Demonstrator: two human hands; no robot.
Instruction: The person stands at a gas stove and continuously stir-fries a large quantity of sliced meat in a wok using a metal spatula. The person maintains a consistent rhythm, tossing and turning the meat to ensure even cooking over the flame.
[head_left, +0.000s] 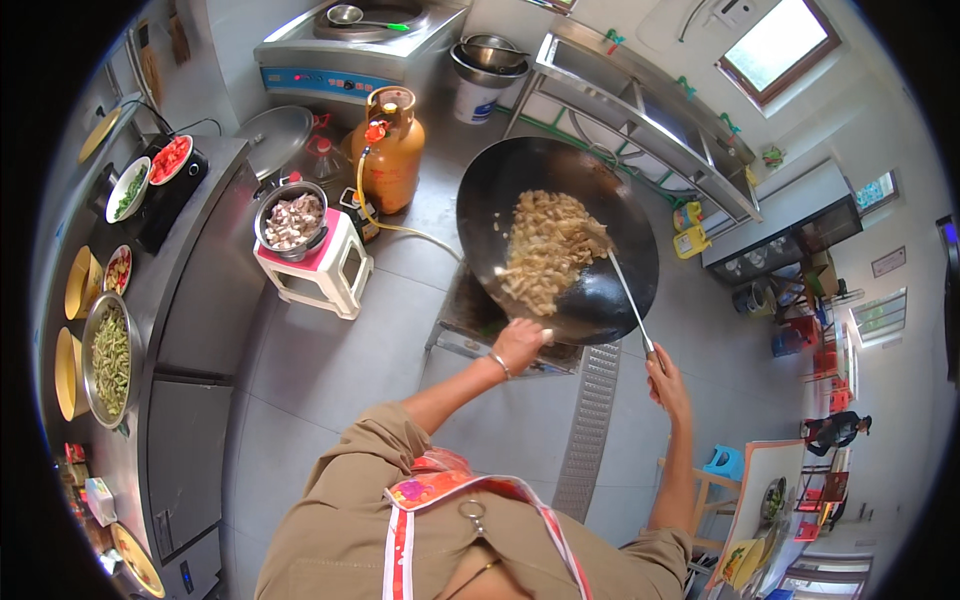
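Note:
A large black wok (622, 300) sits tilted on a low metal stove (474, 319) in front of me. Browned pieces of food, perhaps meat, (551, 240) lie heaped in its left and middle part. My left hand (519, 348) grips the near edge of the wok, and a small pale thing (547, 337), maybe folded cloth, shows by the fingers. The long-handled spatula or ladle (628, 289) is held by its grip in my right hand (667, 382). Its head is among the food and hard to make out.
An orange gas cylinder (397, 161) with a yellow hose (416, 229) stands left of the wok. Nearby, a plastic stool (330, 255) bears a pot of cut meat (295, 221). Along the left counter (199, 217) stand bowls of vegetables (111, 360). Steel sinks (637, 112) line the back.

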